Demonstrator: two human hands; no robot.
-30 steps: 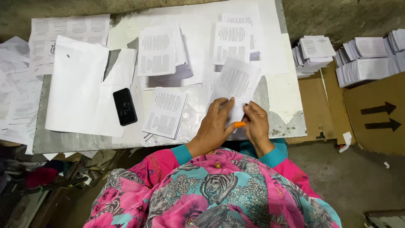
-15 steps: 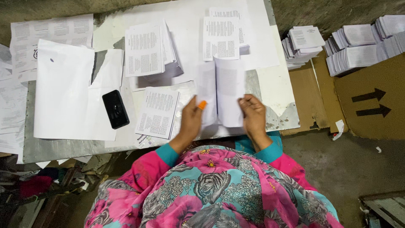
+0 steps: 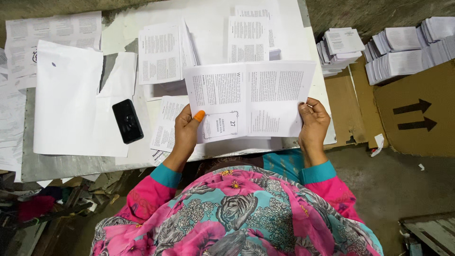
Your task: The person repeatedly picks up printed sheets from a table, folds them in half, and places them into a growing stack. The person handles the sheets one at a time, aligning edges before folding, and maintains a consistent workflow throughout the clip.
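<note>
I hold a printed paper sheet (image 3: pixel 251 97) spread wide open above the table's front edge. My left hand (image 3: pixel 186 130) grips its lower left edge, the thumb in an orange rubber fingertip cover pressed on the page. My right hand (image 3: pixel 312 124) grips the lower right edge. The sheet shows two text pages side by side with a fold down the middle. Under it lie more printed sheets (image 3: pixel 166 124) on the white table (image 3: pixel 208 19).
A black phone (image 3: pixel 127 121) lies left of my left hand on large blank white paper (image 3: pixel 68 99). Stacks of folded printed sheets (image 3: pixel 161 52) sit further back. Piles of booklets (image 3: pixel 398 47) stand right, beside a cardboard box (image 3: pixel 417 114) with black arrows.
The sheet was folded narrow under both hands on the table; now it is opened out wide and lifted, with my hands moved apart to its left and right edges.
</note>
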